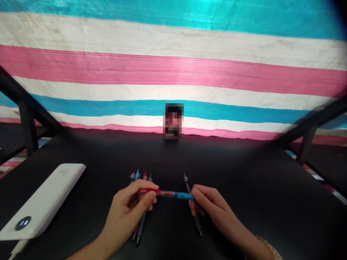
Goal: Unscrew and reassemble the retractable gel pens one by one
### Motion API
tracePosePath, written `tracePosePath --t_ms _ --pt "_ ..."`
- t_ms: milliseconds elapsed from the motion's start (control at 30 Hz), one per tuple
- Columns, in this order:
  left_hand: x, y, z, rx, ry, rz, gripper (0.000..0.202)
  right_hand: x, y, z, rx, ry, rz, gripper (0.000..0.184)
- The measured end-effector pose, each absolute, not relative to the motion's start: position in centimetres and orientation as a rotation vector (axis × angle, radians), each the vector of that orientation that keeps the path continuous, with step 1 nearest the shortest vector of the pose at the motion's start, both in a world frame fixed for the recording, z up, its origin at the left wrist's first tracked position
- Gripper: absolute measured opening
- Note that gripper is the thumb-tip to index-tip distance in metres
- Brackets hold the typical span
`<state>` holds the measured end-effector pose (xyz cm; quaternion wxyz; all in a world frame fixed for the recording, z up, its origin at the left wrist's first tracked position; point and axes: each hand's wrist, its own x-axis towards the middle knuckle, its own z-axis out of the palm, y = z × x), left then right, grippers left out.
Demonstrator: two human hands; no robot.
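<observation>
My left hand (pixel 132 206) pinches the red end of a pen (pixel 165 194) held level above the black table (pixel 244 180). My right hand (pixel 210 206) pinches the blue cap end (pixel 185 196) of the same pen. Under my left hand lie several pens (pixel 139 177) side by side, tips pointing away. A single black pen (pixel 189 195) lies on the table beneath my right hand, partly hidden by its fingers.
A white power bank (pixel 46 200) lies at the left of the table with a cable at its near end. A small blurred object (pixel 173 121) stands at the table's far edge against a pink, white and blue striped tarp (pixel 173 72). Black frame bars (pixel 27 119) flank both sides.
</observation>
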<state>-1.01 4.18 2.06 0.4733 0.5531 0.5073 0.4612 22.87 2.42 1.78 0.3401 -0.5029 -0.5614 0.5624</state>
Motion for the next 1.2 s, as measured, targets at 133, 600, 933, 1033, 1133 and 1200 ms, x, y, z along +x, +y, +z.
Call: tracePosePath --t_ms 133,600,933,1033,1133,1200 --pt "-0.8 4.1 2.3 1.342 1.261 1.132 0.010 22.9 2.6 1.9 -1.275 -1.389 1.494 0.044" --pt "-1.4 4.6 1.5 1.435 1.182 1.088 0.010 23.1 2.5 0.7 -1.278 -1.314 1.560 0.047" --pt "-1.3 4.7 1.8 1.246 1.259 1.141 0.015 23.7 2.5 0.7 -1.138 -0.976 1.404 0.015" --pt "-1.8 4.9 1.3 1.241 1.223 1.148 0.014 23.9 2.5 0.6 -1.123 -0.893 1.371 0.013" --pt "-2.2 5.2 0.8 1.215 1.181 1.164 0.013 24.1 2.5 0.6 -1.103 -0.814 1.362 0.012" --pt "-2.3 5.2 0.6 1.197 1.160 1.161 0.013 24.2 2.5 0.5 -1.092 -0.783 1.349 0.012"
